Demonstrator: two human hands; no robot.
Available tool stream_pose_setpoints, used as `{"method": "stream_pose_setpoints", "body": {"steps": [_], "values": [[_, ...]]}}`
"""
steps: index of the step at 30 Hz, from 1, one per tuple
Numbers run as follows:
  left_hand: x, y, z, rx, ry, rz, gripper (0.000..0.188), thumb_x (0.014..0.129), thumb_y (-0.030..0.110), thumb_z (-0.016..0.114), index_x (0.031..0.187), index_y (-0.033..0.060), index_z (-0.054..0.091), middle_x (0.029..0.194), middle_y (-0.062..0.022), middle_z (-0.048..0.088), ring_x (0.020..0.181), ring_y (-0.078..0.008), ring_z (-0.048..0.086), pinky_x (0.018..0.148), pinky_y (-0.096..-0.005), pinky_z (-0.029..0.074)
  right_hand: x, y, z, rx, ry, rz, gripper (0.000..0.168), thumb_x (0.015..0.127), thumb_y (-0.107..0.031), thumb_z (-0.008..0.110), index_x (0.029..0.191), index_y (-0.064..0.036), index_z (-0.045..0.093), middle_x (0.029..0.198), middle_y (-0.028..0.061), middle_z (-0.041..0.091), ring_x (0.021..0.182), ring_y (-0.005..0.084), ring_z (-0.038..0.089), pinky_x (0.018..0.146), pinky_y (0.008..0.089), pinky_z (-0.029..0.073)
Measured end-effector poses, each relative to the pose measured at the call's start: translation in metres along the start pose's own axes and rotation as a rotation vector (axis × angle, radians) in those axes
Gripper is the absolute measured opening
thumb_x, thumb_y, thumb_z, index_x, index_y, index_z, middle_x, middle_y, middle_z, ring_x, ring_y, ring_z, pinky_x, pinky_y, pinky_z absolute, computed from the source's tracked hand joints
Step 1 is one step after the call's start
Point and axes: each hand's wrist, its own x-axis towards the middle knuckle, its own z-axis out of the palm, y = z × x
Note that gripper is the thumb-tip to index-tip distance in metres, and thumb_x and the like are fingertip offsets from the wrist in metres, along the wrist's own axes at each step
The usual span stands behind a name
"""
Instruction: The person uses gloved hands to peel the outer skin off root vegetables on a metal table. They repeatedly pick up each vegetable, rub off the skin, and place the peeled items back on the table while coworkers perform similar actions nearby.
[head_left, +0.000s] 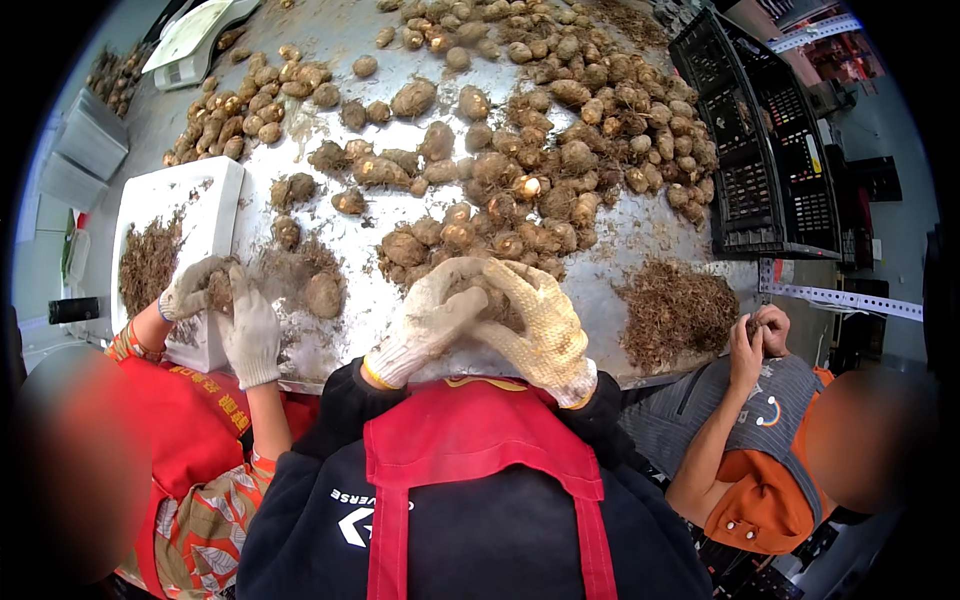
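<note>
In front of my red apron, a hairy brown taro corm (501, 306) sits between my two gloved hands, partly hidden by fingers. My left hand (431, 319), in a soiled whitish knit glove, curls around its left side with the thumb across the front. Around the right side wraps my right hand (544, 326), whose glove is yellowish and textured. Just beyond my fingertips, a heap of root-covered taro corms (487, 225) spreads over the metal table (289, 360). One corm (529, 187) in it shows a pale cut face.
At left, a gloved co-worker's hands (232, 307) hold a corm beside a white foam box (225, 199) with root fibres. At right, another person's bare hands (759, 330) hold a small piece near a fibre pile (675, 315). Black plastic crates (750, 142) and a white scale (191, 45) stand farther back.
</note>
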Motion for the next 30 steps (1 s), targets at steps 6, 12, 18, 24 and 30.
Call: {"method": "stream_pose_setpoints", "body": {"steps": [6,12,18,24,30], "values": [[0.001,-0.011,0.004,0.015,-0.006,0.044,0.037,0.091,0.008,0.049,0.127,-0.0016,0.05,0.116,-0.0085,0.058,0.106,-0.0155,0.055,0.091,-0.0291,0.046,0.0,0.003,0.006,-0.073,-0.004,-0.023,0.056,0.07,-0.008,0.075,0.124,-0.008,0.058,0.118,0.0166,0.06,0.106,0.0353,0.057,0.089,0.0408,0.048],[0.0,-0.013,-0.002,-0.02,-0.028,0.046,0.037,0.092,0.003,0.044,0.128,-0.0036,0.048,0.121,-0.0108,0.055,0.104,-0.0174,0.058,0.089,-0.0312,0.05,-0.003,0.01,0.005,0.107,0.018,0.038,0.056,0.074,-0.009,0.075,0.127,-0.007,0.057,0.121,0.016,0.058,0.111,0.0306,0.056,0.092,0.038,0.047],[-0.004,-0.017,-0.011,-0.295,-0.072,0.062,0.037,0.098,0.014,0.046,0.13,-0.0052,0.045,0.127,-0.0141,0.052,0.099,-0.0211,0.062,0.08,-0.0343,0.057,-0.004,0.015,0.005,0.45,0.036,0.161,0.058,0.076,-0.01,0.076,0.129,-0.003,0.054,0.127,0.0156,0.053,0.118,0.025,0.052,0.098,0.0353,0.043],[0.003,-0.025,-0.001,-0.853,-0.214,-0.142,0.049,0.098,0.041,0.049,0.133,0.0057,0.046,0.122,-0.0125,0.056,0.097,-0.0235,0.063,0.073,-0.0344,0.056,-0.003,0.012,0.012,0.397,0.016,0.186,0.056,0.075,-0.013,0.074,0.128,-0.005,0.056,0.131,0.016,0.052,0.122,0.0297,0.046,0.104,0.0387,0.036],[0.005,-0.028,0.003,-1.026,-0.342,-0.131,0.051,0.097,0.051,0.048,0.131,0.0131,0.048,0.111,-0.004,0.06,0.09,-0.0179,0.061,0.068,-0.0307,0.053,0.001,0.009,0.012,0.303,0.023,0.202,0.05,0.078,-0.013,0.067,0.127,-0.007,0.058,0.133,0.0153,0.051,0.125,0.0312,0.043,0.106,0.0391,0.035]]}}
